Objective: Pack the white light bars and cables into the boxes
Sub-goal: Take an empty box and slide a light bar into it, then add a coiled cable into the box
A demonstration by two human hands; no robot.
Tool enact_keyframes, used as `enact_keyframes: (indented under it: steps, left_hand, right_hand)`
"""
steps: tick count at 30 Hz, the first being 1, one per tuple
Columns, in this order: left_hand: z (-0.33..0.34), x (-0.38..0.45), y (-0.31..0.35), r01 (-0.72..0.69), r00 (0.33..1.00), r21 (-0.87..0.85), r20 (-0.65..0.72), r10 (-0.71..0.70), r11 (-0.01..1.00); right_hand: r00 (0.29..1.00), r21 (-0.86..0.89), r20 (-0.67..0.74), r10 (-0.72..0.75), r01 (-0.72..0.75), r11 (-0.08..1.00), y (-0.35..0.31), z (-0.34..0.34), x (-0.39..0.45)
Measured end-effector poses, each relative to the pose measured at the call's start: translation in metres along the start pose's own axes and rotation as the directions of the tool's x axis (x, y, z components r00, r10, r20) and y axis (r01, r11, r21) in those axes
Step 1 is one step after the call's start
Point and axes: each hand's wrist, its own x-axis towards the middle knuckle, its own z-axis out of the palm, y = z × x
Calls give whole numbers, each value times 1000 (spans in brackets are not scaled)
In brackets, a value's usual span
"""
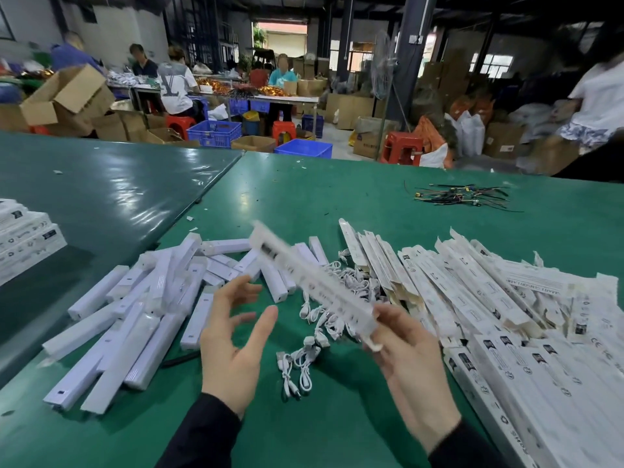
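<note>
I have one long white box point(314, 285) pinched at its near end in my right hand point(410, 363), thumb and fingers curled round the end flap so the rest of it sticks out up and away to the left, over the cables. It is blurred, so I cannot tell whether the far end is open or whether anything is inside yet. Holding it by one end leaves the other end free, which I judge is where a bar would slide in.

My left hand point(233, 336) is empty, its grip wide, fingers spread and relaxed, palm turned toward the box. It hangs just above the counter point(337, 190) between the light bars and the cables, near enough to either that I could reach for a bar or steady the box.

The white light bars point(135, 319) lie in a loose heap to my left, criss-crossed over one another. The coiled white USB cables point(320, 319) sit in a small tangle in the middle, right under the lifted box. The flat empty boxes point(472, 298) are fanned out in a pile on my right, beside my right hand. A stack of printed boxes point(23, 238) rests at the far left edge, probably the finished ones. A bundle of dark wires point(462, 194) lies well apart, further back on the green surface.

I judge most of the packing is not yet done.
</note>
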Motion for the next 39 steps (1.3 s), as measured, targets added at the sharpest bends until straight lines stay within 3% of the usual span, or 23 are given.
enact_keyframes:
  steps: [3,7,13,18,24,32,39]
  left_hand:
    - [5,-1,6,204,979,-298,50,-198,932]
    - [0,3,9,296,951,-437,51,-305,849]
    - [3,2,6,342,938,-386,77,-339,857]
    - [6,1,3,395,914,-400,81,-398,827]
    - [0,4,3,449,884,-453,102,-456,770]
    - [1,5,9,545,837,-561,322,-442,623]
    - [1,3,12,597,803,-469,351,-483,651]
  right_hand:
    - [978,58,53,204,-207,977,6,-6,-9]
    - [967,19,62,246,-248,969,-1,-15,-3]
    - [975,-17,37,219,-218,976,-4,-17,-1]
    - [980,-171,178,88,-57,984,-13,-14,-8]
    - [944,-215,238,229,-178,960,-10,-9,-14]
    - [862,-85,284,420,-414,906,-16,-10,-11]
    - [771,-245,418,480,-414,877,-6,-4,-17]
